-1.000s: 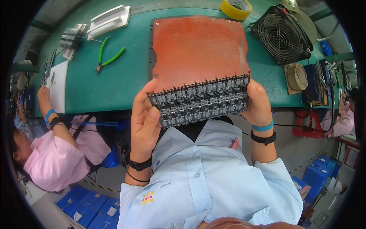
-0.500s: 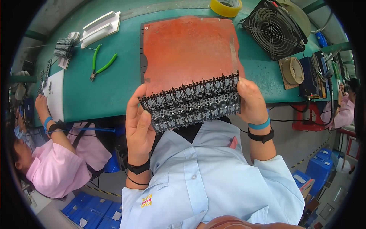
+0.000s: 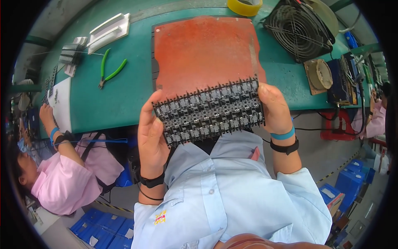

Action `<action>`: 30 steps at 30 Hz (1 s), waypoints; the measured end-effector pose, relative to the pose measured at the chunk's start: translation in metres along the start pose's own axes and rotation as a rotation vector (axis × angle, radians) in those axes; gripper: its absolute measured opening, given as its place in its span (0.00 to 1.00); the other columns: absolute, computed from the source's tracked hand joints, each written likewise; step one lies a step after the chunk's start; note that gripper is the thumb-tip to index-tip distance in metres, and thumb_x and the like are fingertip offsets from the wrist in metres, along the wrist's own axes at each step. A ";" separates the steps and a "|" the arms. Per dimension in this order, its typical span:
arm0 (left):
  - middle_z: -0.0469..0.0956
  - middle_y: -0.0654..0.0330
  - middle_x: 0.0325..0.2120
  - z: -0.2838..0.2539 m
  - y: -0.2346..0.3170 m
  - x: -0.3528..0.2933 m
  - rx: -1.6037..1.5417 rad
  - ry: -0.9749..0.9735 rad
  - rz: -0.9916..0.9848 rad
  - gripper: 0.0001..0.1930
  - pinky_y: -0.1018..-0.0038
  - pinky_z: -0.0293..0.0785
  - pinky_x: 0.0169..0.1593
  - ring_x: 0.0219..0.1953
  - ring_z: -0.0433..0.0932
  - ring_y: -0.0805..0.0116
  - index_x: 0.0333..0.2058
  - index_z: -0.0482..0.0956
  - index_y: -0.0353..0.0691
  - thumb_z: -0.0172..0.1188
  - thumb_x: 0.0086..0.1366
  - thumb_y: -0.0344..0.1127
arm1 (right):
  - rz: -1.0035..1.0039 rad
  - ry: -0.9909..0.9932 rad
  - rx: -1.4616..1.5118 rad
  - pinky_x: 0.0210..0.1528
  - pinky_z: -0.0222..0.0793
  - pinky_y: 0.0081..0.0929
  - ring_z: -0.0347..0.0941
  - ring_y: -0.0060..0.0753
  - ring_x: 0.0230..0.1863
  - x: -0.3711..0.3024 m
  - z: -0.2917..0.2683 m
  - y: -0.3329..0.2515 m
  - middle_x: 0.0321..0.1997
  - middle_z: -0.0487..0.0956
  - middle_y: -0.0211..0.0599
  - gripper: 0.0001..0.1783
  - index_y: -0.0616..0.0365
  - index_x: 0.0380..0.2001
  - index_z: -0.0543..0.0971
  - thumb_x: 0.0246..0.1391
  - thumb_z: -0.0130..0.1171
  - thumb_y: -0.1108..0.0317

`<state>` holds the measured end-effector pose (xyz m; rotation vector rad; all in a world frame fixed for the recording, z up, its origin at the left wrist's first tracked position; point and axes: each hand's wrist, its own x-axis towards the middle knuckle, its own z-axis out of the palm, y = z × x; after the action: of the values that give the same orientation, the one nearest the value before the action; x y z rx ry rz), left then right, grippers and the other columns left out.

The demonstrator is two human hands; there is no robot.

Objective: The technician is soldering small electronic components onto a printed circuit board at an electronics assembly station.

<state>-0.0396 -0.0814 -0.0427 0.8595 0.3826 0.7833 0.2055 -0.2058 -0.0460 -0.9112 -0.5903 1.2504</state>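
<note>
Between my two hands I hold up a black circuit board panel (image 3: 211, 112), made of two long rows of small repeated boards with grey parts and spiky edges. My left hand (image 3: 151, 128) grips its left end, thumb on the near face. At the right end my right hand (image 3: 273, 106) pinches the edge with the thumb toward me. The panel is tilted, its right end a little higher, over the near edge of a red-orange board (image 3: 207, 54) on the green bench. Fingers behind the panel are hidden.
Green-handled cutters (image 3: 108, 70) and a white bracket (image 3: 108, 33) lie to the left. On the right stand a black fan (image 3: 296, 31), a soldering sponge holder (image 3: 320, 76) and yellow tape (image 3: 244, 7). A co-worker in a pink sleeve (image 3: 66, 178) works at the left.
The panel has tipped slightly in my hands, so its face shows more fully and its glare has shifted. Both hands keep their hold in nearly the same place.
</note>
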 end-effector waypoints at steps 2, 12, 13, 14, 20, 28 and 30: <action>0.71 0.54 0.57 -0.001 0.008 -0.004 -0.021 -0.046 -0.021 0.28 0.71 0.70 0.60 0.54 0.75 0.68 0.66 0.58 0.33 0.53 0.72 0.35 | -0.059 -0.046 0.005 0.51 0.68 0.19 0.74 0.22 0.47 0.003 0.000 0.000 0.45 0.81 0.35 0.17 0.68 0.44 0.78 0.69 0.46 0.64; 0.75 0.53 0.51 -0.026 0.039 0.001 0.077 0.153 0.183 0.22 0.70 0.73 0.57 0.52 0.77 0.66 0.61 0.65 0.32 0.55 0.70 0.30 | -0.011 -0.186 -0.007 0.41 0.81 0.38 0.82 0.42 0.37 -0.001 0.012 -0.013 0.41 0.81 0.56 0.36 0.73 0.66 0.58 0.67 0.48 0.53; 0.75 0.52 0.52 -0.026 0.049 0.003 0.051 0.219 0.219 0.22 0.68 0.74 0.56 0.52 0.77 0.64 0.61 0.65 0.32 0.54 0.71 0.30 | -0.027 -0.188 -0.012 0.41 0.81 0.38 0.82 0.42 0.37 0.000 0.011 -0.013 0.41 0.81 0.56 0.36 0.73 0.66 0.58 0.67 0.48 0.53; 0.75 0.52 0.52 -0.032 0.057 0.006 0.051 0.203 0.226 0.22 0.68 0.74 0.56 0.52 0.77 0.64 0.61 0.65 0.32 0.54 0.71 0.30 | -0.019 -0.195 -0.026 0.39 0.82 0.39 0.82 0.43 0.35 0.001 0.011 -0.012 0.40 0.81 0.57 0.37 0.72 0.67 0.55 0.67 0.48 0.53; 0.74 0.48 0.52 -0.032 0.093 0.079 0.229 0.178 0.307 0.23 0.60 0.78 0.52 0.51 0.78 0.59 0.62 0.59 0.37 0.53 0.72 0.31 | 0.003 -0.248 -0.037 0.36 0.82 0.41 0.82 0.46 0.33 0.007 0.008 -0.010 0.39 0.80 0.61 0.40 0.68 0.70 0.50 0.66 0.53 0.56; 0.74 0.51 0.53 -0.048 0.095 0.188 0.375 0.248 0.465 0.20 0.66 0.80 0.48 0.48 0.79 0.63 0.61 0.62 0.38 0.51 0.73 0.33 | 0.054 -0.295 0.100 0.37 0.82 0.44 0.82 0.50 0.34 0.003 0.003 -0.007 0.38 0.80 0.62 0.42 0.64 0.70 0.49 0.63 0.58 0.59; 0.75 0.50 0.51 -0.062 0.098 0.184 0.305 0.284 0.475 0.21 0.64 0.80 0.48 0.48 0.79 0.62 0.62 0.59 0.37 0.49 0.73 0.31 | 0.062 -0.304 0.104 0.37 0.82 0.44 0.82 0.50 0.35 0.003 0.002 -0.008 0.38 0.80 0.62 0.43 0.64 0.70 0.49 0.62 0.58 0.59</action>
<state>0.0017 0.1286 -0.0019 1.1489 0.5687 1.3177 0.2090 -0.2032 -0.0382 -0.6612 -0.7327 1.4748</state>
